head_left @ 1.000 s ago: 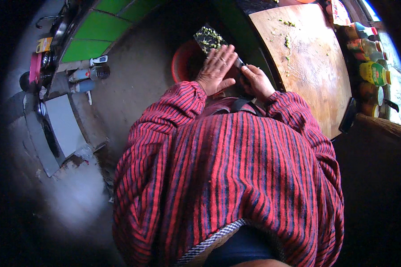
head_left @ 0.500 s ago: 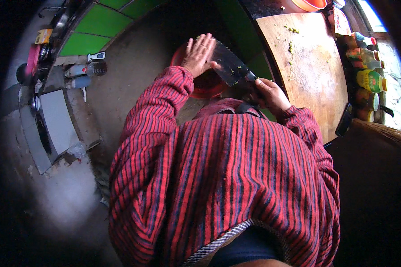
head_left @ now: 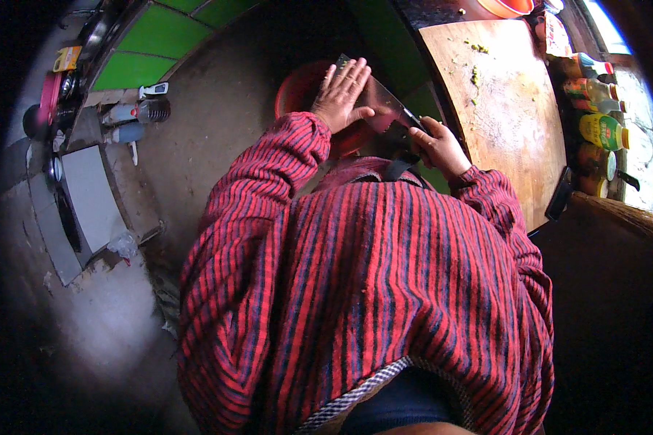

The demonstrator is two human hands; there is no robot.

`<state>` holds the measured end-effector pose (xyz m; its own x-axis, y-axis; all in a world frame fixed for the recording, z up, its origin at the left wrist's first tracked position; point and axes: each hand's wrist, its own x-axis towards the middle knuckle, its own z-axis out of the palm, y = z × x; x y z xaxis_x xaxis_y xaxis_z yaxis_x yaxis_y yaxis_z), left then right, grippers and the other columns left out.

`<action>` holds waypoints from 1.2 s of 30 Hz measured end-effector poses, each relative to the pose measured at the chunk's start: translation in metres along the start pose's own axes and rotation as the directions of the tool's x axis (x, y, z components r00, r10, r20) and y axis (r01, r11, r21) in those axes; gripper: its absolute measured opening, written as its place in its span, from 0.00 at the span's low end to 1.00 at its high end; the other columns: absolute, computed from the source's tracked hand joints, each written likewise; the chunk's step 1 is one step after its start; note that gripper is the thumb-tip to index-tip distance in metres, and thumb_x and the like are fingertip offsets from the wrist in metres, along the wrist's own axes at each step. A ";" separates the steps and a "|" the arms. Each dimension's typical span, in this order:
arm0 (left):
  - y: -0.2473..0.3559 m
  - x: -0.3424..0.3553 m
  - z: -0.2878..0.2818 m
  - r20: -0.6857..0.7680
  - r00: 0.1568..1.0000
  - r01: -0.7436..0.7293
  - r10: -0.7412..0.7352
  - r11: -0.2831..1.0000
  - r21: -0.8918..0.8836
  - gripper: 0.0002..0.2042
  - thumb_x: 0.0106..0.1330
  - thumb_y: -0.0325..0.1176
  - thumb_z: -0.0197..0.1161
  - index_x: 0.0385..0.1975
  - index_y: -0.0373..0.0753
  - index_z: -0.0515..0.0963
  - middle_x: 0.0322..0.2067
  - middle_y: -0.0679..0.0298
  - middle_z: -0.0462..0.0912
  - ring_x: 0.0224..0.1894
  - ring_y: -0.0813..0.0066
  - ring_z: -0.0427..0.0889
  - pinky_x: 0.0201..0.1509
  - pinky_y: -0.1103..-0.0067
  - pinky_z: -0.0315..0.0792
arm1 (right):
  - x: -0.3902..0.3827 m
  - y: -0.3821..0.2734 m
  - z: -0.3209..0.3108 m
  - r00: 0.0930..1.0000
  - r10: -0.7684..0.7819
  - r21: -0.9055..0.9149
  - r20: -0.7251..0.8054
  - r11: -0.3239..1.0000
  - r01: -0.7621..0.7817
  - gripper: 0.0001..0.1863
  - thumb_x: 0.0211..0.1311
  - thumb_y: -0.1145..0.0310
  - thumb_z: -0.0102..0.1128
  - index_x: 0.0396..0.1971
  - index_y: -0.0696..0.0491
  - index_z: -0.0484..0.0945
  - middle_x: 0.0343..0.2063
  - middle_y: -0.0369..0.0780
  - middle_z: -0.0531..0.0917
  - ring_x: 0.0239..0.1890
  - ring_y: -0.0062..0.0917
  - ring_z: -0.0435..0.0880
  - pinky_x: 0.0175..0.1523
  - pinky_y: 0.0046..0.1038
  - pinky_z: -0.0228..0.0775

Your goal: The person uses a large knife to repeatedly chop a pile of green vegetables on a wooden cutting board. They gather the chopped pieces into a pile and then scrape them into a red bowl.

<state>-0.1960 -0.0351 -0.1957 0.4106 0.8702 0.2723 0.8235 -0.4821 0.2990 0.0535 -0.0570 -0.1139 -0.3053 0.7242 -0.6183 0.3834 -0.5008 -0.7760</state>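
My right hand (head_left: 441, 147) grips the handle of a cleaver (head_left: 388, 109), whose broad dark blade slants up and to the left. Fingers stretched out, my left hand (head_left: 343, 94) lies against the blade's far left part and covers some of it. Small green bits stick along the blade. Beneath the left hand and the blade is a red basin (head_left: 289, 96), partly hidden by my left arm; its contents cannot be made out. To the right of my right hand lies a wooden cutting board (head_left: 511, 109) with scattered chopped green bits (head_left: 475, 75).
An orange bowl (head_left: 506, 7) stands beyond the board. Several bottles and jars (head_left: 601, 130) line the board's right side, with a dark knife-like handle (head_left: 628, 180) among them. Plastic bottles (head_left: 152, 111) stand on the left. Green tiles (head_left: 156, 32) face the far left counter.
Both hands and the cleaver have shifted slightly to the right. The blade has tilted, and my left palm has slid along it. More of the basin's left side shows.
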 end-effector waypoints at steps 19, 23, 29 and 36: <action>0.041 0.010 -0.016 0.325 0.904 -0.239 0.278 0.958 -0.157 0.47 0.49 0.61 0.56 0.65 0.41 0.48 0.66 0.58 0.45 0.68 0.62 0.43 0.68 0.62 0.37 | -0.008 0.000 -0.001 0.669 -0.677 -0.901 0.306 0.020 0.432 0.19 0.51 0.68 0.49 0.47 0.46 0.71 0.28 0.35 0.72 0.33 0.26 0.75 0.36 0.28 0.64; 0.011 0.012 -0.003 0.342 0.887 -0.271 0.310 0.950 -0.158 0.44 0.49 0.58 0.58 0.63 0.37 0.52 0.64 0.55 0.51 0.67 0.62 0.47 0.67 0.62 0.42 | -0.009 0.011 -0.016 0.658 -0.689 -0.906 0.303 0.007 0.424 0.20 0.50 0.66 0.50 0.47 0.46 0.70 0.28 0.34 0.72 0.32 0.25 0.75 0.35 0.28 0.64; -0.082 -0.027 0.044 0.519 0.844 0.086 -0.139 0.988 0.125 0.36 0.55 0.56 0.56 0.59 0.37 0.61 0.63 0.56 0.56 0.66 0.62 0.51 0.67 0.65 0.45 | -0.014 0.055 -0.049 0.792 -0.611 -0.859 0.004 0.403 0.315 0.18 0.47 0.67 0.55 0.43 0.49 0.72 0.26 0.39 0.73 0.31 0.33 0.76 0.35 0.33 0.66; -0.147 0.006 0.056 0.584 0.790 0.098 -0.188 0.978 0.183 0.13 0.65 0.37 0.47 0.42 0.40 0.76 0.41 0.58 0.78 0.46 0.61 0.75 0.55 0.67 0.64 | -0.014 0.061 -0.046 0.661 -0.385 -0.296 -0.644 0.922 0.249 0.13 0.49 0.73 0.58 0.38 0.53 0.72 0.27 0.45 0.76 0.31 0.38 0.78 0.37 0.31 0.69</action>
<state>-0.2924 0.0470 -0.2896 0.3979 0.8371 -0.3753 0.9174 -0.3681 0.1517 0.1207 -0.0757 -0.1466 0.2117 0.9769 -0.0293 0.5357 -0.1411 -0.8326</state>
